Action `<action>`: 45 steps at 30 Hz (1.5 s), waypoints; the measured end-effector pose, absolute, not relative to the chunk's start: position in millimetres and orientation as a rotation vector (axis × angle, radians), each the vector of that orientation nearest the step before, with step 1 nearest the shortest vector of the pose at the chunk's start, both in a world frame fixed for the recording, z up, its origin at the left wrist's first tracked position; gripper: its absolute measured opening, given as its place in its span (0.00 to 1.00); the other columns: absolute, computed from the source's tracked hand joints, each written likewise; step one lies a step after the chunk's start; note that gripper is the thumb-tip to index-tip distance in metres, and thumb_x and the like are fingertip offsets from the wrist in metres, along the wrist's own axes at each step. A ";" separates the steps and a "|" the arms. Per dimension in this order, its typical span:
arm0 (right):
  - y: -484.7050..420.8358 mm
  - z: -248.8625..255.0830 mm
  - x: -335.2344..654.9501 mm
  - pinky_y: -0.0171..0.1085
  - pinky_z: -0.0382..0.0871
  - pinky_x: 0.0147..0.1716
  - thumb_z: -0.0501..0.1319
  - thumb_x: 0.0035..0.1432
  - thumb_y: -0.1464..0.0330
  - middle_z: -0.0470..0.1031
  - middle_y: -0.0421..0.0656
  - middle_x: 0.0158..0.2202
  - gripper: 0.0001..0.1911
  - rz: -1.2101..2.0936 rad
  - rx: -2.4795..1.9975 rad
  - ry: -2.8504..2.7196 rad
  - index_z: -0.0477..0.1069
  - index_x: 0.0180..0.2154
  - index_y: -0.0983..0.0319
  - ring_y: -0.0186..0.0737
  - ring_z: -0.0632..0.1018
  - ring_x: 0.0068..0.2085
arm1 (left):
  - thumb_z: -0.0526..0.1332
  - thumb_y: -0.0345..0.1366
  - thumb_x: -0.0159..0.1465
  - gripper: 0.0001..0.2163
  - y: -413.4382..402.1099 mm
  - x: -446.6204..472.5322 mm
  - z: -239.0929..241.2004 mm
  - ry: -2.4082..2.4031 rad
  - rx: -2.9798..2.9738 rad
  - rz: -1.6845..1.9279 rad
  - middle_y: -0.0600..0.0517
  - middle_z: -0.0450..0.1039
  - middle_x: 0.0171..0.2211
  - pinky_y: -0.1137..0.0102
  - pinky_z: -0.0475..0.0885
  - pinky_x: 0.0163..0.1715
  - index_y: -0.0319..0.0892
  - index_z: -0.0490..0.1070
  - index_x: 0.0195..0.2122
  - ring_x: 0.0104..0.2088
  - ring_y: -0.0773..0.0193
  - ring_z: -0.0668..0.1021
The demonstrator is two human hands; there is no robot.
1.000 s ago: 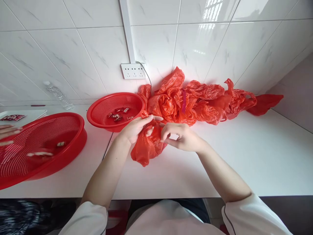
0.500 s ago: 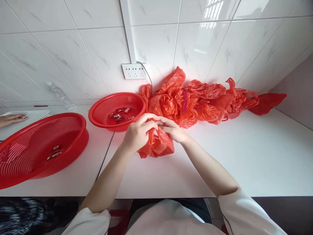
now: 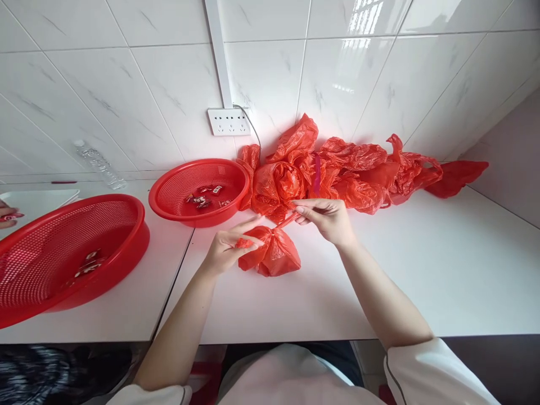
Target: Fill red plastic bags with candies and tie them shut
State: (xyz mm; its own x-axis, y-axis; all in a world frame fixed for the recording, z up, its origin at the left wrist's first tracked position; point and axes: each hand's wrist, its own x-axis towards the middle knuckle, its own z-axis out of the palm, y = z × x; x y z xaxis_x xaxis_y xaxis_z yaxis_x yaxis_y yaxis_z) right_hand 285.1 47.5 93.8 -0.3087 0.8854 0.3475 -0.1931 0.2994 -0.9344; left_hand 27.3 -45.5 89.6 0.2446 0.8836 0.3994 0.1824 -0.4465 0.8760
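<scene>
A small red plastic bag (image 3: 276,256) rests on the white table, its neck gathered to a twisted point at the top. My left hand (image 3: 228,244) is closed on one end of the bag, at its left, with a bit of red plastic showing between the fingers. My right hand (image 3: 327,219) pinches the other end, a strip pulled taut up and to the right. What the bag holds is hidden. Just behind it lies a heap of crumpled red plastic bags (image 3: 358,174).
A round red basket (image 3: 242,194) with several small wrapped packets stands behind left. A larger red basket (image 3: 126,225) sits farther left. Beyond it are a white tray (image 3: 46,198), a clear plastic bottle (image 3: 100,164) and another person's hand (image 3: 6,216). A socket panel (image 3: 229,122) is on the wall.
My hands were together over the bag's top; now they are apart, left hand to the left, right hand to the right, with the bag's ends drawn out and its neck tightened.
</scene>
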 end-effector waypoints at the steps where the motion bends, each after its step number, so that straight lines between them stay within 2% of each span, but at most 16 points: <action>1: 47.9 91.9 292.9 0.38 0.82 0.32 0.73 0.51 0.61 0.82 0.42 0.30 0.14 1.206 -0.713 -1.470 0.83 0.40 0.59 0.36 0.81 0.28 | 0.66 0.37 0.63 0.06 -49.6 21.4 83.2 1.012 1.722 1.240 0.45 0.71 0.59 0.51 0.66 0.62 0.47 0.83 0.38 0.62 0.48 0.70; 6: 59.2 66.7 326.6 0.38 0.81 0.29 0.74 0.48 0.58 0.82 0.43 0.29 0.17 1.071 -0.917 -1.342 0.82 0.38 0.62 0.36 0.80 0.25 | 0.68 0.43 0.60 0.09 -67.1 -6.8 46.8 1.191 1.422 1.359 0.42 0.74 0.56 0.47 0.66 0.60 0.44 0.83 0.35 0.57 0.44 0.75; 10: 64.8 51.3 329.3 0.42 0.79 0.28 0.68 0.54 0.52 0.79 0.43 0.26 0.22 0.966 -1.048 -1.370 0.80 0.40 0.63 0.38 0.78 0.24 | 0.66 0.44 0.62 0.11 -70.1 -11.1 38.4 1.247 1.404 1.312 0.42 0.71 0.59 0.48 0.68 0.59 0.44 0.82 0.39 0.58 0.45 0.74; 13: 57.3 52.5 318.6 0.50 0.78 0.43 0.63 0.58 0.49 0.80 0.51 0.39 0.23 0.727 -1.104 -1.655 0.80 0.40 0.62 0.49 0.81 0.41 | 0.69 0.43 0.59 0.23 -65.1 -5.3 44.7 1.289 1.653 1.099 0.45 0.63 0.66 0.51 0.63 0.63 0.48 0.74 0.56 0.64 0.47 0.67; 16: 36.1 56.0 303.4 0.56 0.64 0.60 0.64 0.56 0.47 0.66 0.53 0.63 0.29 0.559 -0.973 -2.103 0.76 0.51 0.58 0.56 0.67 0.63 | 0.75 0.46 0.50 0.45 -57.0 2.4 45.7 1.316 1.936 0.856 0.47 0.55 0.69 0.50 0.57 0.67 0.53 0.57 0.68 0.69 0.46 0.58; 19: 10.4 51.1 287.2 0.65 0.47 0.66 0.67 0.49 0.43 0.59 0.53 0.68 0.44 0.635 -0.780 -2.474 0.65 0.62 0.56 0.60 0.61 0.67 | 0.73 0.49 0.52 0.41 -50.3 10.2 36.5 1.312 2.127 0.686 0.50 0.52 0.70 0.51 0.53 0.69 0.53 0.60 0.67 0.70 0.47 0.54; 21: -1.5 42.2 277.8 0.68 0.42 0.65 0.69 0.46 0.44 0.63 0.53 0.65 0.48 0.683 -0.732 -2.561 0.62 0.64 0.56 0.60 0.64 0.65 | 0.69 0.49 0.57 0.34 -48.6 14.6 28.5 1.306 2.157 0.640 0.51 0.55 0.69 0.53 0.55 0.69 0.53 0.65 0.65 0.70 0.49 0.56; 22: -5.0 36.8 274.0 0.67 0.46 0.65 0.70 0.46 0.45 0.66 0.53 0.64 0.47 0.707 -0.731 -2.554 0.63 0.63 0.57 0.59 0.67 0.64 | 0.68 0.48 0.59 0.31 -48.6 16.2 24.9 1.306 2.156 0.643 0.51 0.57 0.69 0.54 0.57 0.68 0.52 0.66 0.63 0.69 0.50 0.58; 25: -6.1 21.7 267.2 0.55 0.61 0.61 0.69 0.52 0.53 0.68 0.51 0.61 0.33 0.755 -0.710 -2.454 0.69 0.57 0.57 0.53 0.70 0.60 | 0.63 0.46 0.64 0.18 -49.1 18.9 18.1 1.310 2.160 0.671 0.50 0.65 0.65 0.54 0.61 0.66 0.51 0.76 0.55 0.67 0.51 0.62; 27: -2.7 15.4 265.9 0.52 0.65 0.58 0.68 0.55 0.58 0.67 0.49 0.62 0.26 0.750 -0.665 -2.411 0.72 0.54 0.56 0.53 0.69 0.60 | 0.62 0.43 0.65 0.13 -48.2 19.4 16.4 1.312 2.167 0.696 0.49 0.68 0.62 0.53 0.64 0.64 0.50 0.81 0.47 0.66 0.50 0.64; 31: 2.0 15.1 265.5 0.52 0.66 0.56 0.66 0.54 0.69 0.71 0.48 0.59 0.19 0.767 -0.639 -2.378 0.74 0.49 0.55 0.52 0.71 0.58 | 0.62 0.40 0.65 0.10 -42.9 21.8 15.7 1.232 2.201 0.729 0.50 0.72 0.58 0.53 0.67 0.62 0.50 0.82 0.44 0.62 0.52 0.69; 34: -0.6 23.6 269.5 0.45 0.70 0.50 0.62 0.52 0.77 0.77 0.46 0.48 0.14 0.832 -0.652 -2.370 0.76 0.40 0.57 0.47 0.76 0.50 | 0.62 0.40 0.66 0.11 -41.2 25.3 15.9 1.133 2.174 0.738 0.51 0.78 0.51 0.55 0.68 0.61 0.50 0.80 0.47 0.59 0.52 0.73; 36: -3.5 31.3 281.1 0.40 0.72 0.43 0.60 0.54 0.78 0.78 0.43 0.39 0.12 0.914 -0.702 -2.355 0.76 0.37 0.58 0.42 0.78 0.41 | 0.65 0.41 0.63 0.17 -42.4 26.4 15.8 1.128 2.079 0.762 0.51 0.78 0.51 0.57 0.70 0.60 0.49 0.77 0.53 0.57 0.51 0.75; 39: -3.8 42.2 321.4 0.37 0.73 0.40 0.61 0.57 0.72 0.77 0.44 0.40 0.07 0.973 -0.885 -2.260 0.77 0.37 0.60 0.39 0.77 0.37 | 0.65 0.43 0.62 0.24 -43.9 22.2 12.8 1.233 1.978 0.801 0.48 0.73 0.57 0.59 0.72 0.57 0.47 0.70 0.60 0.57 0.53 0.75; 43: 12.6 51.2 414.5 0.38 0.72 0.36 0.65 0.54 0.63 0.76 0.45 0.37 0.07 0.788 -1.422 -2.115 0.78 0.31 0.59 0.40 0.76 0.34 | 0.58 0.44 0.67 0.15 -41.1 10.5 2.7 1.404 2.076 0.770 0.47 0.75 0.52 0.59 0.70 0.58 0.46 0.76 0.50 0.55 0.56 0.75; 45: 27.4 53.7 470.2 0.40 0.71 0.31 0.63 0.53 0.62 0.76 0.47 0.35 0.09 0.687 -1.620 -1.983 0.79 0.34 0.59 0.42 0.76 0.32 | 0.57 0.45 0.68 0.14 -39.9 7.6 -1.2 1.430 2.114 0.722 0.48 0.76 0.50 0.61 0.72 0.56 0.47 0.78 0.46 0.52 0.57 0.76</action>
